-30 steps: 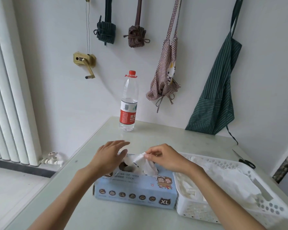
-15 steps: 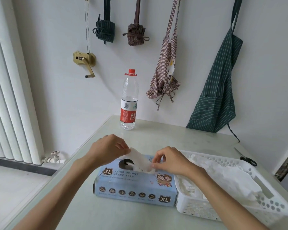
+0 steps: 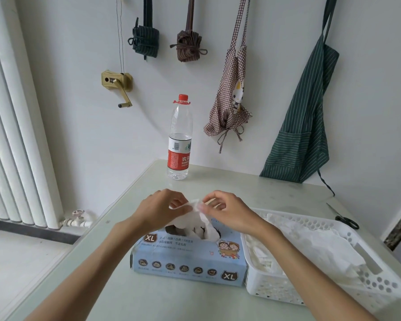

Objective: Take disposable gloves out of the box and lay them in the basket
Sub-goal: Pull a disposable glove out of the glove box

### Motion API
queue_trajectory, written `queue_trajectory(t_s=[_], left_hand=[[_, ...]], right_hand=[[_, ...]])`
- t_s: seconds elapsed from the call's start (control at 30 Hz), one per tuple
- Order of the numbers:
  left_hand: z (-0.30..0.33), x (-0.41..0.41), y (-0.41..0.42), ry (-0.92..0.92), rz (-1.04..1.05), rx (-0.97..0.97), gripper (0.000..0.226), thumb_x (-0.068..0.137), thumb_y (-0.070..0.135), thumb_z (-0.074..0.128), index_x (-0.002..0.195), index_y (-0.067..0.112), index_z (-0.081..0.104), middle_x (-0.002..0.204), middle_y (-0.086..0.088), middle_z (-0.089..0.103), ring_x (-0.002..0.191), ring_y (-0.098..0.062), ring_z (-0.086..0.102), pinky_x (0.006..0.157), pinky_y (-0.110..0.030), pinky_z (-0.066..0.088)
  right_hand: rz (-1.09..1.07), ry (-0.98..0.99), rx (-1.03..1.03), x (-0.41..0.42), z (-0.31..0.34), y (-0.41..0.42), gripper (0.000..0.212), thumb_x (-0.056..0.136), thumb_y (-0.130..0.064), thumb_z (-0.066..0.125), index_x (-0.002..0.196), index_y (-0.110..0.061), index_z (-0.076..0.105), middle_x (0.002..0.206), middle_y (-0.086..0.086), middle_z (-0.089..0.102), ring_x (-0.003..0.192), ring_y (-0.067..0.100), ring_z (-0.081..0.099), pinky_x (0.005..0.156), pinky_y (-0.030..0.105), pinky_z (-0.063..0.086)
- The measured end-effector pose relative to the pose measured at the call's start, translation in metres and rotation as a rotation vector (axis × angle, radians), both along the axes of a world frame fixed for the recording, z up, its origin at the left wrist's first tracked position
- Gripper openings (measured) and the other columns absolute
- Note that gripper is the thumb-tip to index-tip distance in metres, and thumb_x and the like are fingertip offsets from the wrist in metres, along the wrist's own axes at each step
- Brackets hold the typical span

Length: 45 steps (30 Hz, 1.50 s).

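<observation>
A pale green table [image 3: 252, 188] carries a blue glove box [image 3: 188, 260] directly beneath the hands, a white perforated basket [image 3: 370, 281] touching its side under the right forearm, a water bottle [image 3: 180, 140] (upright, red-capped) beyond the hands, and scissors [image 3: 346, 220] far right of them

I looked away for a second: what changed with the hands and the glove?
The left hand, flat on the box before, now pinches the glove together with the right hand; both have lifted it higher. Box, basket and bottle stayed put.
</observation>
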<state>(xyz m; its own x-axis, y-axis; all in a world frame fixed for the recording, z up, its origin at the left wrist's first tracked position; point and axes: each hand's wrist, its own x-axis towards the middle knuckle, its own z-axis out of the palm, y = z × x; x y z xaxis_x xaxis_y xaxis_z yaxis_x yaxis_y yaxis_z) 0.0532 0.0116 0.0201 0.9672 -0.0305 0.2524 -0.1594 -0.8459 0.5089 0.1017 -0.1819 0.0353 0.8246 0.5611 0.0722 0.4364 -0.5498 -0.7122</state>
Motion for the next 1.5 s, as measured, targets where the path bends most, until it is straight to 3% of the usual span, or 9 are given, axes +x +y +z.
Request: queue_trajectory(t_s=[0.1,0.33,0.53,0.73,0.93,1.03,1.17,1.33,1.5], left_hand=[[0.002,-0.001,0.008,0.027,-0.005,-0.097,0.029,0.092,0.039,0.055,0.102,0.017,0.07,0.104,0.002,0.071,0.093,-0.01,0.066,0.09,-0.035,0.053],[0.011,-0.012,0.02,0.164,-0.034,-0.139,0.026,0.098,0.03,0.047,0.083,0.019,0.066,0.085,0.004,0.067,0.079,-0.011,0.06,0.087,-0.038,0.05],[0.028,-0.013,0.001,0.269,-0.163,-0.259,0.058,0.089,0.027,0.063,0.141,0.02,0.038,0.137,0.008,0.045,0.129,-0.01,0.042,0.104,-0.025,0.034],[0.032,-0.001,-0.013,0.013,-0.066,0.022,0.026,0.086,0.028,0.067,0.111,0.019,0.065,0.112,0.004,0.068,0.096,-0.009,0.064,0.092,-0.029,0.051],[0.051,-0.004,-0.001,-0.075,-0.131,-0.187,0.024,0.087,0.025,0.065,0.104,0.009,0.072,0.104,-0.002,0.073,0.093,-0.011,0.068,0.086,-0.014,0.051],[0.06,-0.004,-0.003,-0.11,-0.185,-0.337,0.024,0.091,0.021,0.059,0.103,0.004,0.072,0.101,-0.008,0.073,0.095,-0.019,0.069,0.088,-0.026,0.053],[0.071,-0.006,-0.017,-0.219,-0.156,-0.429,0.025,0.094,0.023,0.056,0.101,0.005,0.072,0.096,-0.015,0.071,0.082,-0.019,0.066,0.074,-0.027,0.05],[0.097,-0.006,-0.045,-0.265,-0.197,-0.516,0.02,0.095,0.022,0.054,0.105,0.014,0.07,0.095,0.011,0.068,0.082,0.001,0.063,0.072,-0.013,0.048],[0.084,0.017,-0.081,-0.051,-0.209,-0.288,0.022,0.095,0.006,0.051,0.11,0.007,0.067,0.1,-0.003,0.067,0.087,-0.013,0.061,0.072,-0.016,0.046]], right_hand=[[-0.01,-0.033,-0.253,-0.003,-0.005,-0.005,0.066,0.071,-0.052,0.076,0.121,-0.025,0.044,0.114,-0.01,0.051,0.102,0.009,0.053,0.085,0.028,0.046],[-0.014,0.031,0.022,0.008,0.005,-0.021,0.009,0.084,-0.022,0.072,0.091,-0.016,0.071,0.093,-0.002,0.071,0.087,0.009,0.063,0.087,0.029,0.05],[0.02,0.145,0.135,0.008,0.027,-0.023,0.006,0.086,-0.012,0.07,0.091,-0.01,0.071,0.081,0.003,0.073,0.073,0.011,0.067,0.087,0.03,0.053],[0.043,0.042,-0.008,0.009,0.055,-0.026,0.025,0.083,-0.012,0.073,0.106,-0.004,0.07,0.087,0.009,0.073,0.072,0.014,0.066,0.083,0.03,0.055],[-0.016,0.153,0.207,0.012,0.077,-0.046,0.022,0.083,-0.021,0.072,0.1,-0.008,0.072,0.098,0.005,0.071,0.092,0.011,0.064,0.094,0.027,0.051],[0.03,0.211,0.434,0.005,0.08,-0.043,0.011,0.09,-0.024,0.063,0.096,-0.018,0.069,0.095,-0.005,0.068,0.094,0.009,0.062,0.094,0.027,0.046],[-0.105,-0.233,0.515,-0.002,0.085,-0.04,0.012,0.097,-0.024,0.054,0.098,-0.018,0.064,0.087,-0.009,0.064,0.081,0.006,0.057,0.075,0.021,0.043],[-0.279,-0.896,0.522,-0.016,0.106,-0.054,0.014,0.098,-0.023,0.051,0.097,-0.015,0.062,0.079,-0.021,0.059,0.074,-0.003,0.055,0.065,0.015,0.039],[-0.427,-1.069,0.258,-0.009,0.094,-0.092,0.019,0.098,-0.026,0.05,0.102,-0.013,0.064,0.093,-0.004,0.071,0.081,0.01,0.061,0.06,0.02,0.035]])
